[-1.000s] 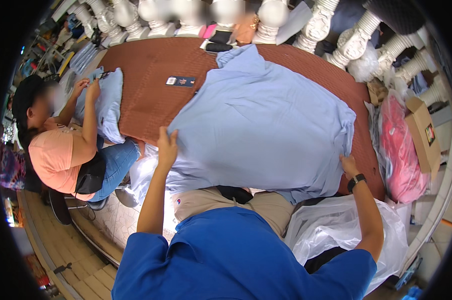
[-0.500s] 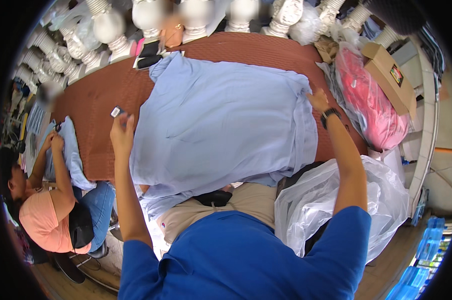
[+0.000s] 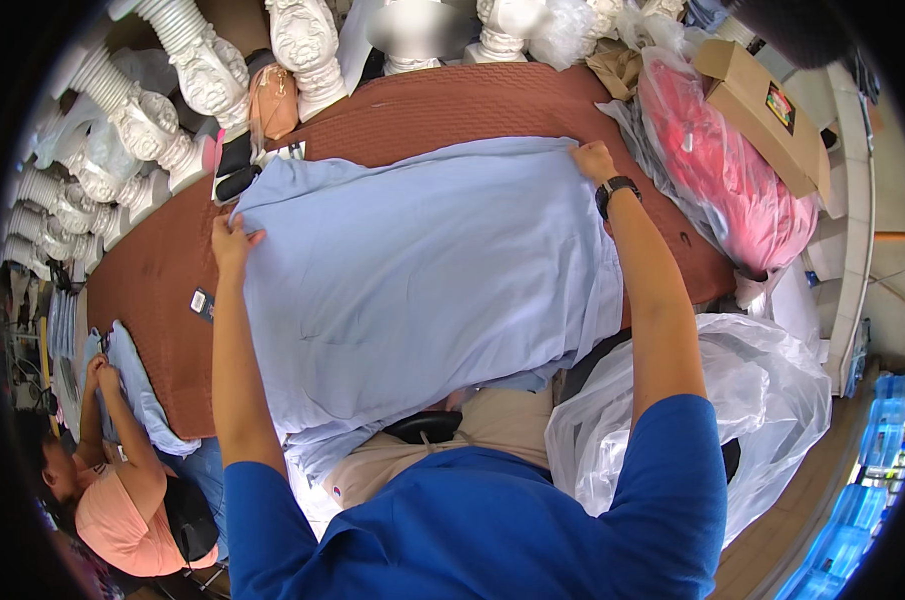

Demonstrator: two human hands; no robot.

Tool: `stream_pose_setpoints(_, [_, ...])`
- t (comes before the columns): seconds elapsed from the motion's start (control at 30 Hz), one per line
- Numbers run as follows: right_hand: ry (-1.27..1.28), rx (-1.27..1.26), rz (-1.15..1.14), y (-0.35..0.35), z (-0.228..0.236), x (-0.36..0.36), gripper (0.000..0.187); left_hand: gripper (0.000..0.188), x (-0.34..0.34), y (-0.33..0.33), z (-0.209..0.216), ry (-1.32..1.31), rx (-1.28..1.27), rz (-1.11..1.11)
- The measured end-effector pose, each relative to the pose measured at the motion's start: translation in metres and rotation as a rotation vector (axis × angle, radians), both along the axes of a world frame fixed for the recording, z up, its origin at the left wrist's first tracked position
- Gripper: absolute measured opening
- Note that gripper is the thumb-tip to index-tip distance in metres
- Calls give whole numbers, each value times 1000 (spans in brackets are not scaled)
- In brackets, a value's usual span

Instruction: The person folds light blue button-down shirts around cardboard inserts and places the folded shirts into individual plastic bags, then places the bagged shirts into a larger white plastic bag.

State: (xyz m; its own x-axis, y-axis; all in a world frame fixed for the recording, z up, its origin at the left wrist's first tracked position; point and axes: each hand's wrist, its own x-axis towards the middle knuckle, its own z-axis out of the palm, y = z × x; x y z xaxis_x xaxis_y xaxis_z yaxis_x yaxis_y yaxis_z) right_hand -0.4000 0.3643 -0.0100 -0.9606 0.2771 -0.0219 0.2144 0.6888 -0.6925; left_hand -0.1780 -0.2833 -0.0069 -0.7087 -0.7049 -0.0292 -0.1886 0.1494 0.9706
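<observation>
- My right hand [image 3: 595, 160] is curling closed at the far right corner of the pale blue garment [image 3: 423, 280], its fingers gripping the edge.
- My left hand [image 3: 235, 240] is touching the garment's left edge, the thumb standing apart from the forefinger; I cannot tell whether it is pinching cloth.
- The garment is lying spread over the brown table cover [image 3: 423, 105], its near edge reaching my lap.
- Black items [image 3: 238, 183] are sitting just beyond my left hand, crowding the garment's far left corner.
- A tan bag [image 3: 274, 100] is standing behind them, and white balusters [image 3: 308, 50] are lining the far side.
- A small tag [image 3: 203, 303] is lying just left of my left forearm.
- To my right, a pink bundle [image 3: 713, 150] in clear plastic is filling the table's end, with a cardboard box [image 3: 768, 110] lying beside it.
- A clear plastic bag [image 3: 663, 430] is bulging around my right sleeve.
- Off left, a co-worker [image 3: 123, 510] is bending over another blue garment [image 3: 138, 390].
</observation>
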Motion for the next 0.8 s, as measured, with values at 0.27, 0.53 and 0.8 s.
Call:
stream_pose_setpoints(0.27, [150, 89, -84, -20, -2, -25, 20, 27, 14, -10, 37, -81, 128, -181])
stream_pose_setpoints(0.53, [-86, -507, -153, -36, 47, -71, 11, 20, -17, -46, 46, 252, 59, -40])
stream_pose_setpoints(0.8, [244, -4, 8, -58, 16, -58, 38, 43, -25, -26, 10, 190, -786, 244])
